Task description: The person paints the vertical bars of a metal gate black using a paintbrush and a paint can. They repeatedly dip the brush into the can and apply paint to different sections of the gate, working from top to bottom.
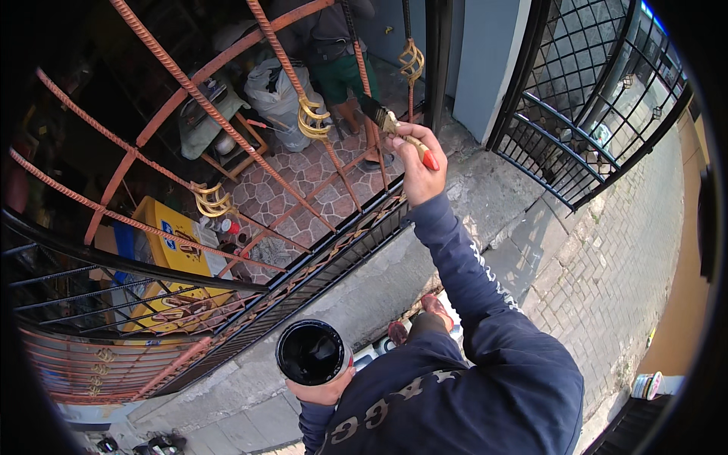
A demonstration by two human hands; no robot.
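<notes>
My left hand (327, 390) is wrapped round a can of black paint (311, 353), held upright by my body. My right hand (425, 167) is stretched out ahead, closed on the handle of a paintbrush (384, 120). Dark bristles meet a vertical twisted bar (362, 68) of the window grille, or lie very close to it; I cannot tell which. Above the brush that bar is partly black; lower down it is reddish brown. Gold scroll ornaments (312, 121) sit on several bars. A black lower railing (334, 250) runs beneath.
Behind the grille a person in green shorts (341, 77) stands near a white sack (277, 95). A yellow chest (178, 243) is at the left. To the right, a black lattice gate (565, 136) borders the paved lane (607, 250). My feet (436, 307) stand on a pale surface below.
</notes>
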